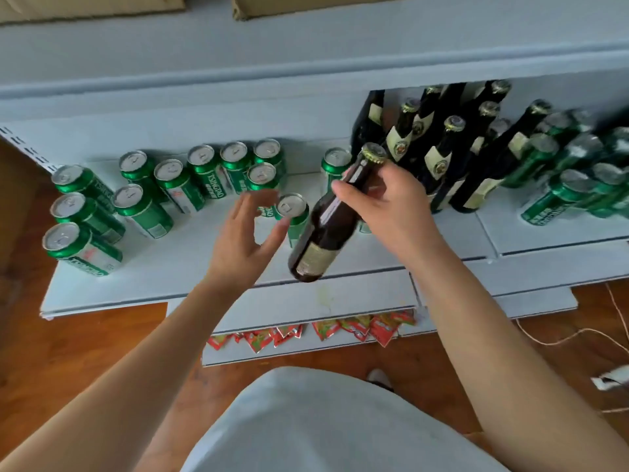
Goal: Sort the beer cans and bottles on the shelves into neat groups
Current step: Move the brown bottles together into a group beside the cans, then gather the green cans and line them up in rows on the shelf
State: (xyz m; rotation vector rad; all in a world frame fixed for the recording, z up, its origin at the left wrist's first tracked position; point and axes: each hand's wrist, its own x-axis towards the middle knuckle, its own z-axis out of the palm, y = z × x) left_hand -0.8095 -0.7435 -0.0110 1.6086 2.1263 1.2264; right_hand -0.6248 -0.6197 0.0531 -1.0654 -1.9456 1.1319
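Note:
My right hand [381, 202] grips a dark brown beer bottle [320, 233] by its neck and holds it tilted above the white shelf [190, 257]. My left hand [245, 233] hovers open just left of the bottle, fingers spread, close to a single green can [292, 212]. Several green cans [146, 195] stand in loose rows on the left of the shelf. Several dark bottles [442, 148] with cream labels stand grouped at the back right. Further right stand more green cans [575, 175], blurred.
An upper shelf [306, 63] overhangs the bottles, with cardboard boxes [299, 5] on top. Below, a lower shelf [306, 345] holds several red snack packets [357, 327]. Wooden floor [68, 352] lies left and right, with a thin cord [578, 335] at the right.

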